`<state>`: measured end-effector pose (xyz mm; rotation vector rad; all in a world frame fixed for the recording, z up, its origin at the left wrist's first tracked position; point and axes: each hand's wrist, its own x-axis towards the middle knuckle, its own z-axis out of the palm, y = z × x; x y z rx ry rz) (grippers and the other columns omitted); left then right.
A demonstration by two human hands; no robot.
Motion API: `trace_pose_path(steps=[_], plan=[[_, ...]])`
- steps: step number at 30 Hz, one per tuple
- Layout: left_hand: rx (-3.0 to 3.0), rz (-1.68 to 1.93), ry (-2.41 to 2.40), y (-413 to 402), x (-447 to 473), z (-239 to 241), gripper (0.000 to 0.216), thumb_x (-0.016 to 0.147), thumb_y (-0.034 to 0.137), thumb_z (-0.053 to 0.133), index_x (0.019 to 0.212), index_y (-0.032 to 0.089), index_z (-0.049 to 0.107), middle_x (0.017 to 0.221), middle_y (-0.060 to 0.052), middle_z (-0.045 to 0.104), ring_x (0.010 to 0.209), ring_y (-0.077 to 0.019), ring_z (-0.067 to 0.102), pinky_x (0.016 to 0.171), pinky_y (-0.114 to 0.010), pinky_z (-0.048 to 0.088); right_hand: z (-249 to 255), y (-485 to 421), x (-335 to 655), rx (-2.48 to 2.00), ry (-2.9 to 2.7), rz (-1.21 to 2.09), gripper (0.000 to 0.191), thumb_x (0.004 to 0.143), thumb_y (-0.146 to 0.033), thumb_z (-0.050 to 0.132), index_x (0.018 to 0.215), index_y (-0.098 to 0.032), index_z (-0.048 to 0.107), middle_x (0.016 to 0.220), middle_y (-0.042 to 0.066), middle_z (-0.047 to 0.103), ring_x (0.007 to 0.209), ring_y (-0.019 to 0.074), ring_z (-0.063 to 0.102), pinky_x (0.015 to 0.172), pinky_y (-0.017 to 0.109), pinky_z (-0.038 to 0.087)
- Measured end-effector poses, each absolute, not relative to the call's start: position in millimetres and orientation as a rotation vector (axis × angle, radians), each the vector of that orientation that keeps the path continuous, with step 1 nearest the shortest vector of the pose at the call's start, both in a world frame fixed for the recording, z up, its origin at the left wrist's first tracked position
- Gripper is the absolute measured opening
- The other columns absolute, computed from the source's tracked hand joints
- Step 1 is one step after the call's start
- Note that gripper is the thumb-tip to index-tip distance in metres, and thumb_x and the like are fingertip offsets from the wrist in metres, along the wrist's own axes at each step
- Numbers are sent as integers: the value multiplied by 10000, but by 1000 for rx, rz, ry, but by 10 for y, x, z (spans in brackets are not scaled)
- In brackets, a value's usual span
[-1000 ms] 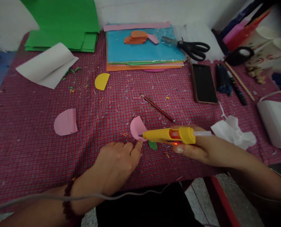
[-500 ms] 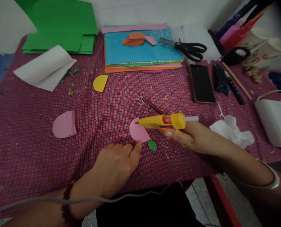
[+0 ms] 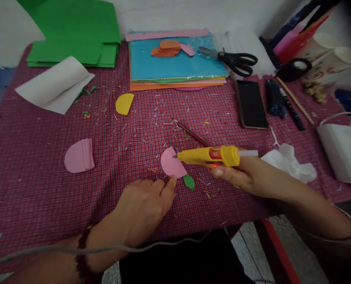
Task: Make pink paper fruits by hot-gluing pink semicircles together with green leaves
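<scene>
My right hand (image 3: 240,177) grips a yellow glue gun (image 3: 211,156) held level, nozzle pointing left over a pink paper half-round (image 3: 171,163) on the red checked cloth. My left hand (image 3: 146,205) rests on the cloth with fingers curled, its fingertip pressing the lower edge of that pink piece. A small green paper leaf (image 3: 189,181) lies just right of the fingertip. A red pencil (image 3: 191,134) lies behind the gun.
A second pink piece (image 3: 79,156) and a yellow half-round (image 3: 124,103) lie to the left. Stacked coloured sheets (image 3: 175,63), green paper (image 3: 71,35), scissors (image 3: 234,60), a phone (image 3: 251,104), crumpled tissue (image 3: 290,165) and paper cups (image 3: 329,59) ring the back and right. A grey cord (image 3: 104,248) crosses my left arm.
The glue gun's nozzle rose from the pink piece's lower edge to its upper part, then drew slightly right. My left hand kept pinning the paper.
</scene>
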<state>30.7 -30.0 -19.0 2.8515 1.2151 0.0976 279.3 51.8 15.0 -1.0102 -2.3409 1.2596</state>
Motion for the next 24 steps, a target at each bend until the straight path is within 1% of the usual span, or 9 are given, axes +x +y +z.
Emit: trace_pose_path(steps=[2,6,10,14,17,20,21,22,24], plan=[[2853,102,1209,-292,314,-190,325,854,176,576,1169,95,580,699,-23,652,550,-187,622,466,-313,494,139,509,2792,-1017,-2345,1272,416,925,-451,489,1228,-196,618,1026,59,719,856,197,679,781,287,531],[2856,131,1221,-273,331,-191,303,856,173,570,1147,89,591,675,-19,648,533,-189,622,454,-316,498,119,505,2758,-1081,-2356,1192,414,924,-489,467,1205,-234,634,959,44,728,859,204,680,792,310,539],[2850,138,1229,-270,339,-183,307,840,172,596,1137,94,601,688,-23,660,531,-189,627,452,-316,504,116,524,2719,-1147,-2327,1131,437,921,-517,447,1128,-199,664,950,58,723,880,221,675,810,331,537],[2847,151,1228,-273,334,-187,328,818,168,623,1137,96,602,667,-13,647,518,-199,620,436,-328,499,118,557,2690,-1132,-2314,1151,450,914,-530,450,1087,-178,671,856,54,705,849,215,669,789,316,535],[2836,136,1226,-276,335,-202,331,824,147,608,1150,93,592,686,-20,656,531,-205,627,446,-336,502,144,566,2690,-1072,-2317,1205,412,920,-504,458,1062,-179,668,795,39,681,843,208,658,788,312,526],[2830,133,1224,-277,346,-200,298,852,165,574,1139,88,592,685,-28,661,536,-206,629,451,-333,497,189,539,2748,-1001,-2303,1310,396,924,-506,447,954,-172,658,695,18,634,744,183,639,723,289,524],[2816,143,1221,-274,348,-188,283,868,180,556,1133,89,593,677,-29,661,535,-201,628,455,-326,495,199,524,2783,-1012,-2287,1317,394,923,-509,442,932,-171,644,696,20,633,718,177,634,690,281,521],[2781,163,1218,-268,345,-168,276,886,199,535,1135,95,590,682,-30,667,539,-192,628,466,-317,498,205,509,2824,-1056,-2270,1274,387,919,-513,444,922,-173,628,722,29,643,707,178,632,661,280,516],[2633,281,1226,-246,318,-101,294,923,246,494,1178,118,563,763,-40,699,606,-172,650,535,-300,524,199,491,2911,-1209,-2280,1030,368,890,-523,479,942,-178,595,805,58,659,701,194,627,615,298,499]])
